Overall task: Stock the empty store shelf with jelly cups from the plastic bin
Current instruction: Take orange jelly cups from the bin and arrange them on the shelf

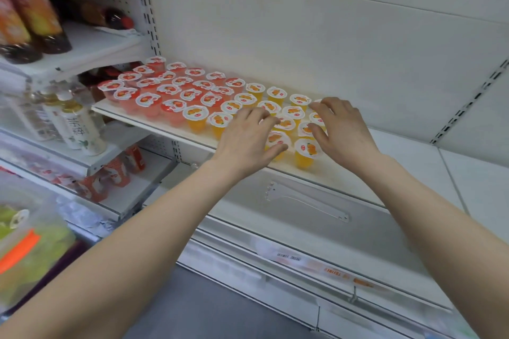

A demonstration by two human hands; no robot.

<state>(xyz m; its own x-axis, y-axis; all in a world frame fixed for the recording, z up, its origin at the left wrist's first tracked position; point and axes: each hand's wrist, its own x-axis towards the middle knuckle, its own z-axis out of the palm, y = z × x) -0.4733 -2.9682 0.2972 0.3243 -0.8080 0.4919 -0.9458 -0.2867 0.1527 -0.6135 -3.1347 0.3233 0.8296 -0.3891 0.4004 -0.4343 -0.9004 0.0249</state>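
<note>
At lower left sits a clear plastic bin (30,239), blurred green inside. Two bare hands reach onto the flat white shelf (154,121). The left hand (245,137) bends its fingers over orange jelly cups (195,116), thumb against the nearest one's side; whether it grips cannot be told. The right hand (341,132) spreads its fingers apart, tips on the foil lids. About fourteen round, tapered orange cups show, and further left about twenty red jelly cups (148,99) in rows.
</note>
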